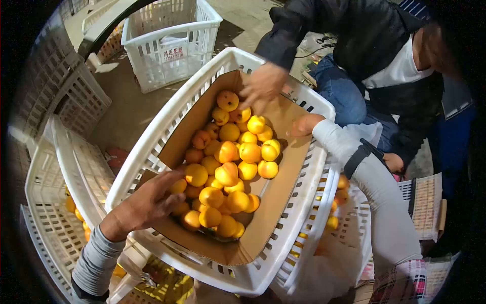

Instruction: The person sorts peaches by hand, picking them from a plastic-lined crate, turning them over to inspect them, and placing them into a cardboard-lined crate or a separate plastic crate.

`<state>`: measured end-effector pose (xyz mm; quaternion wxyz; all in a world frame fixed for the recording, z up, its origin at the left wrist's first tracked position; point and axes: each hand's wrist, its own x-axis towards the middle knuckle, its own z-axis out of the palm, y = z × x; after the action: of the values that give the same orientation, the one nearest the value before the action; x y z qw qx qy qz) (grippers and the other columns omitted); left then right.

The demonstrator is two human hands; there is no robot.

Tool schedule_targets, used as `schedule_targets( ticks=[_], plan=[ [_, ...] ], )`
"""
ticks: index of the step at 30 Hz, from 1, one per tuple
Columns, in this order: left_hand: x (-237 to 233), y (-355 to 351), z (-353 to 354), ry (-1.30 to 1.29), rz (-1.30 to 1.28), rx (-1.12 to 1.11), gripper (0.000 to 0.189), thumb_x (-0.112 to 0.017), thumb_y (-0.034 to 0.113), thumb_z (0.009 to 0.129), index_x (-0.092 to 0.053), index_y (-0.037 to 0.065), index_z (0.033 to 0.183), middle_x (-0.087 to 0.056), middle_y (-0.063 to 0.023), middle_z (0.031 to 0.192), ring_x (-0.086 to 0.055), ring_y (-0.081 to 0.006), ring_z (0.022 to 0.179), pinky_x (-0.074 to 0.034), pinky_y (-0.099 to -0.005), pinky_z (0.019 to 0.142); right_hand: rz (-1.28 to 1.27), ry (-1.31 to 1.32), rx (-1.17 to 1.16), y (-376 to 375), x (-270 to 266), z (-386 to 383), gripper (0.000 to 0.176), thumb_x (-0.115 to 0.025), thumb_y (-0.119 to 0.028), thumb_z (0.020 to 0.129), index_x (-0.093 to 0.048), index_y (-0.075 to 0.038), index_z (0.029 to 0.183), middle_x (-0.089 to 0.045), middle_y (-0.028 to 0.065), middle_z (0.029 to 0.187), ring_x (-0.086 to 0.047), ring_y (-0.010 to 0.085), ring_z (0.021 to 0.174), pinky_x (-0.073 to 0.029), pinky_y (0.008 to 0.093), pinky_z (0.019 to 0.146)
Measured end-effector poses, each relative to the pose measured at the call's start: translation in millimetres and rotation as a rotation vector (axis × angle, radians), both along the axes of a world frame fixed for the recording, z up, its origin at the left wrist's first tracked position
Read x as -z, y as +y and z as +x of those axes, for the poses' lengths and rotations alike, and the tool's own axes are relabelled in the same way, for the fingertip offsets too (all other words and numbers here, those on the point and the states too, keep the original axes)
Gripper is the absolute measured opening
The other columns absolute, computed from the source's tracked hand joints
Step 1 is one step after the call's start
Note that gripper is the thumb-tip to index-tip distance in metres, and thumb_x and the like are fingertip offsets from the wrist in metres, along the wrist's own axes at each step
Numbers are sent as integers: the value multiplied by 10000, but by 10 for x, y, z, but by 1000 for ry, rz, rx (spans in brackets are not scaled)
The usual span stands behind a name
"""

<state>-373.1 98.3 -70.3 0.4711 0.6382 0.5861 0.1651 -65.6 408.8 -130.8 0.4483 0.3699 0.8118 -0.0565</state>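
A white plastic crate [150, 133] lined with brown cardboard [276, 200] is tilted before me. Inside lies a heap of yellow-orange apricots [227, 174]. My left hand [152, 201] reaches over the crate's left side, fingers apart and curved against the apricots at that edge. On the opposite side, my right hand [305, 124] rests at the cardboard near the crate's rim; its fingers are blurred and mostly hidden. A co-worker's hand [266, 83], smeared by motion, reaches in at the far end, just above the apricots there.
Across from me sits a co-worker in a dark jacket [349, 38]. Another white crate [174, 50] stands on the floor behind. Stacked crates [66, 86] line the left, and a crate with fruit [48, 202] is at lower left. More fruit shows in a crate [349, 223] underneath, at right.
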Motion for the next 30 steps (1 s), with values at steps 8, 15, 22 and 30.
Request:
schedule_targets(
  ticks=[8,15,22,30],
  plan=[
    [568,1777,475,-227,37,-124,390,-390,252,876,-488,-23,1134,-537,-154,1066,-513,-213,921,-429,-315,795,18,85,44,-21,23,-32,434,-403,-368,803,-619,-70,1031,-587,133,1103,-566,307,979,-441,374,832],
    [1621,3360,777,-627,104,-718,219,-469,155,807,-577,7,926,-559,-104,855,-498,-199,739,-404,-318,636,-23,-22,107,-159,-159,-167,401,-520,-357,733,-628,-100,1020,-593,141,1076,-570,291,977,-444,342,833],
    [1438,3395,514,-73,516,-404,393,-582,109,673,-544,17,1053,-557,-139,931,-537,-272,832,-431,-335,719,60,211,71,-114,-54,-75,276,-655,-223,598,-690,-104,845,-647,132,902,-617,279,872,-477,364,790],
    [674,2532,408,-113,155,204,298,-551,170,741,-549,38,1008,-567,-100,924,-551,-226,817,-464,-348,699,81,110,-62,-117,11,-73,323,-596,-242,658,-671,-130,951,-618,129,1031,-583,272,970,-452,405,845]
  ],
)
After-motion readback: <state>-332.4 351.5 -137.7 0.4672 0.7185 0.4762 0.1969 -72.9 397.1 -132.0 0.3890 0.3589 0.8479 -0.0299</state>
